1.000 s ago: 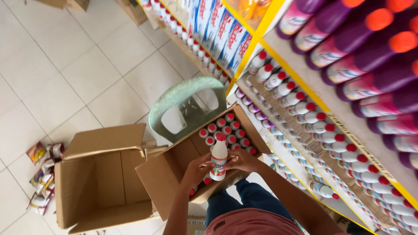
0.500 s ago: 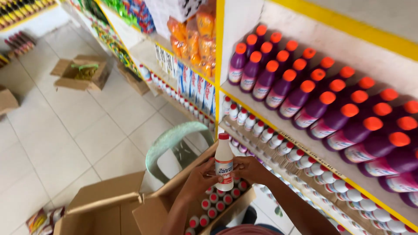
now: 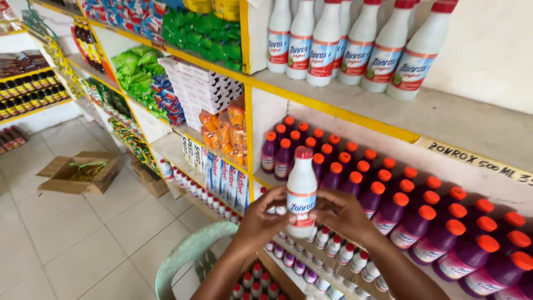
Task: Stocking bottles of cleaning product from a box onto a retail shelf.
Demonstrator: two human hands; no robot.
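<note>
Both my hands hold one white bottle with a red cap (image 3: 301, 189) upright in front of the shelves. My left hand (image 3: 265, 219) grips its lower left side. My right hand (image 3: 340, 214) wraps the lower right side. Behind the bottle stand rows of purple bottles with orange caps (image 3: 383, 189) on the middle shelf. On the top shelf (image 3: 444, 119) stand several matching white bottles with red caps (image 3: 355, 47). Below my hands, small white and red-capped bottles (image 3: 333, 255) fill a lower shelf.
A pale green plastic chair (image 3: 186, 258) stands under my arms, with red-capped bottles in a box (image 3: 252, 286) beside it. An open cardboard box (image 3: 80, 173) lies on the tiled floor at left. Shelves of green packets (image 3: 139, 69) and orange packets (image 3: 225, 130) run leftward.
The bottle has been lifted from above the cardboard box up to the level of the purple bottles. The view has tilted upward, bringing the top shelf into sight.
</note>
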